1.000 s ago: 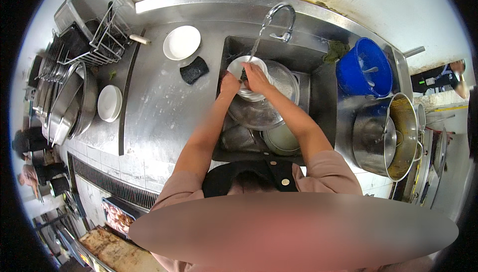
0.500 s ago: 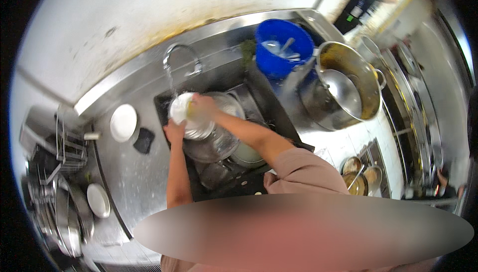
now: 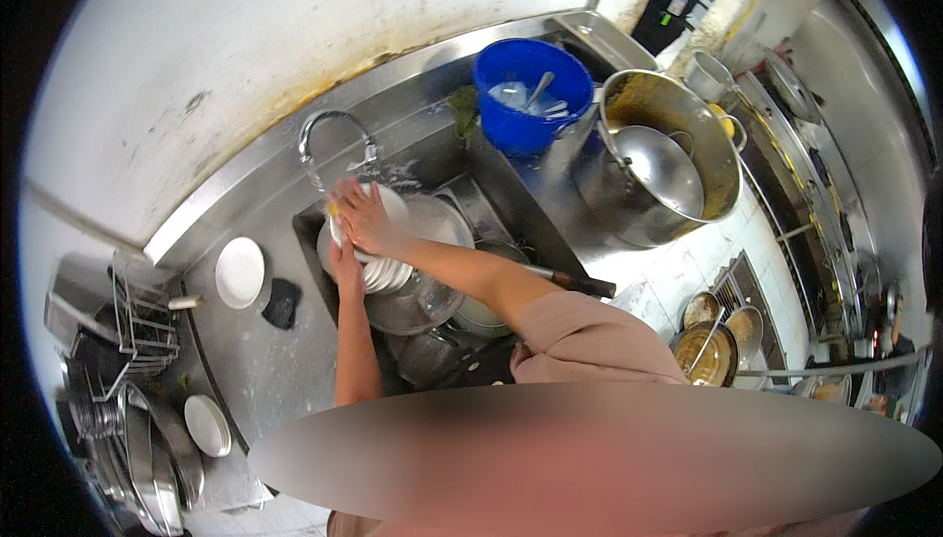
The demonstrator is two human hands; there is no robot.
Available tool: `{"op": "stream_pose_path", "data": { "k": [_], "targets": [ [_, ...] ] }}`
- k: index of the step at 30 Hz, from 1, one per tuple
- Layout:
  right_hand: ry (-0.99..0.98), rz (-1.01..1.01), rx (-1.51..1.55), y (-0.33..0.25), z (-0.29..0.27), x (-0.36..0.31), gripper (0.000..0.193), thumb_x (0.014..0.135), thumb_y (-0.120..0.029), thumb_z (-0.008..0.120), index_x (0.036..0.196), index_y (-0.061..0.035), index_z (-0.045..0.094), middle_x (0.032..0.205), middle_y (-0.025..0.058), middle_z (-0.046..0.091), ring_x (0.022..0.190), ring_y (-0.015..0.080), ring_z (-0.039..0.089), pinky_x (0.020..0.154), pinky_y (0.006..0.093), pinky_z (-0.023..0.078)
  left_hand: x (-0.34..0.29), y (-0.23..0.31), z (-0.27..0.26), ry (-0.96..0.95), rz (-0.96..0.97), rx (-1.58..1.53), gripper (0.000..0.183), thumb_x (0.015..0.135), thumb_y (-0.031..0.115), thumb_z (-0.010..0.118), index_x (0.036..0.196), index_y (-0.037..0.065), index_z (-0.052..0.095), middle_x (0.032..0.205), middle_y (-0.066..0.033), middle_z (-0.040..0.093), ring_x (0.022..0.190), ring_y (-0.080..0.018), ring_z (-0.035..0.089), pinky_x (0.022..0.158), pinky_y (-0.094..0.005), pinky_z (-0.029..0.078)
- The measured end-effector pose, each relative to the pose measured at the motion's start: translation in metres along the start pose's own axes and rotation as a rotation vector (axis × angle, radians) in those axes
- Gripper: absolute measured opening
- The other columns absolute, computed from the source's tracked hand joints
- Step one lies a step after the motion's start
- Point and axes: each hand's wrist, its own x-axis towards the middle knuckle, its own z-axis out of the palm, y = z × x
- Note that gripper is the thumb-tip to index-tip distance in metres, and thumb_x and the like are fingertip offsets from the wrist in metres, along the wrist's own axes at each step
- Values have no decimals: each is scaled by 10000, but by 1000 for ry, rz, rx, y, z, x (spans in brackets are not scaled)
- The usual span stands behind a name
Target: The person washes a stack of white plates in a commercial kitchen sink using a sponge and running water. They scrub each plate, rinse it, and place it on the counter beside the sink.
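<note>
At the far left, a white wire rack [image 3: 147, 326] stands behind a stack of round white plates [image 3: 207, 426]. To the right, a shallow round white bowl [image 3: 241, 272] lies on the steel counter [image 3: 257, 370], near a black, waisted scrubbing pad [image 3: 283, 303]. A curved chrome faucet [image 3: 334, 119] discharges water into the dark rectangular sink [image 3: 526, 208]. Over the sink, the left hand [image 3: 346, 267] grips the lower edge of a thin-edged white dish [image 3: 337, 232]. The right hand [image 3: 363, 218] lies across the dish, fingers extended; whether it pinches anything cannot be determined. Below the hands, stacked white crockery [image 3: 390, 277] rests on a broad round metal lid [image 3: 422, 303]. Farther right stand a round blue plastic bucket [image 3: 530, 129] containing utensils and a large stained steel pot [image 3: 722, 169] holding a steel bowl [image 3: 656, 171].
</note>
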Motion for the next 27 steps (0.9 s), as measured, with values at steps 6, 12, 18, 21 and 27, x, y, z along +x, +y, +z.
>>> {"op": "stream_pose_path", "data": {
  "k": [6,12,18,21,27],
  "targets": [
    [-32,620,78,-7,0,46,304,806,-350,483,790,-91,643,823,123,616,774,311,572,795,470,369,-3,8,18,167,-50,31,439,845,46,447,1268,73,331,1197,-113,454,1071,-263,479,818,-421,474],
    [-143,-344,89,-7,18,55,290,816,-375,491,772,-147,665,740,84,629,761,282,595,749,416,413,2,20,-5,91,-261,-6,410,753,-17,525,1155,5,444,1011,-106,559,933,-206,555,772,-329,473],
    [-327,586,246,-1,1,35,307,738,-348,622,846,-61,627,800,134,636,767,305,605,658,407,461,5,10,-11,380,68,-72,424,840,66,504,1233,18,352,1158,-134,482,1019,-249,518,844,-371,454],
    [-108,810,782,-2,-6,15,264,755,-255,629,822,-2,599,775,160,627,755,302,607,655,378,464,8,12,-16,418,-21,-176,446,881,173,498,1262,32,315,1211,-147,439,1070,-255,486,863,-384,441],
    [30,-317,305,-3,-32,-31,225,755,-106,594,965,-23,598,964,133,620,933,263,592,806,347,471,20,31,-35,-564,-285,-895,687,882,576,220,1299,37,307,1275,-146,423,1119,-289,467,938,-426,387]
  ]
}}
